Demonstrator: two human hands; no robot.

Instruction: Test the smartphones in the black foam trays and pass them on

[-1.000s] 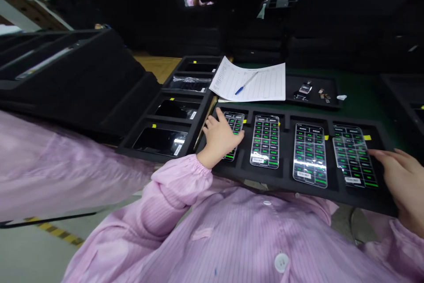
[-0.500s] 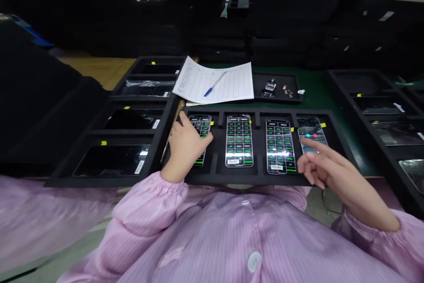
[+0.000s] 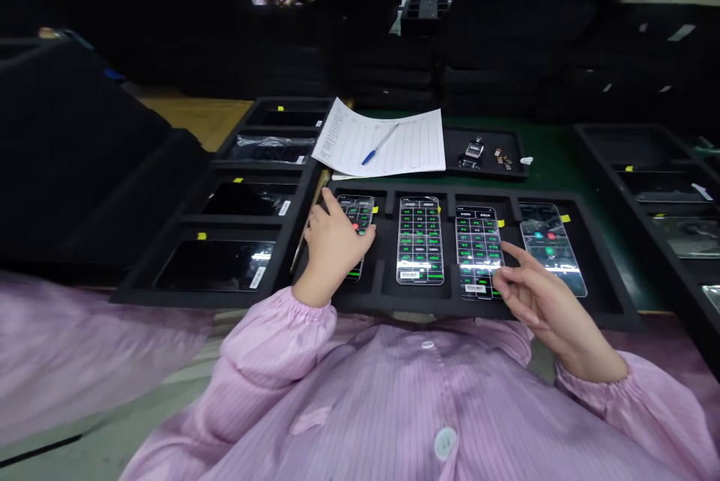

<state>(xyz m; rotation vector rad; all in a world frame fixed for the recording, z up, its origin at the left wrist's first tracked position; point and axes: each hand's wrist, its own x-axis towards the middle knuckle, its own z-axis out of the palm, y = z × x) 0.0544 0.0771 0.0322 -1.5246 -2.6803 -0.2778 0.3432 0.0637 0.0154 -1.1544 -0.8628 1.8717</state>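
A black foam tray (image 3: pixel 607 301) in front of me holds several lit phones side by side. My left hand (image 3: pixel 334 245) rests open on the leftmost phone (image 3: pixel 355 222), fingers spread over its screen. My right hand (image 3: pixel 534 293) hovers between the third phone (image 3: pixel 477 248) and the rightmost phone (image 3: pixel 552 245), forefinger stretched out toward the third phone's right edge, the other fingers loosely curled and holding nothing. The second phone (image 3: pixel 420 239) shows a grid of green cells. The rightmost phone shows a different screen with a red and a green dot.
A second foam tray (image 3: pixel 185 290) at the left holds dark phones. A paper form (image 3: pixel 394 142) with a blue pen (image 3: pixel 380 145) lies behind the tray, beside a small tray of parts (image 3: pixel 484 154). More trays (image 3: pixel 664 188) stand at the right. Other people work across the table.
My right hand came from the tray's right end to the rightmost phone, whose screen changed, then drew left toward the third phone. The left hand stayed on the leftmost phone.
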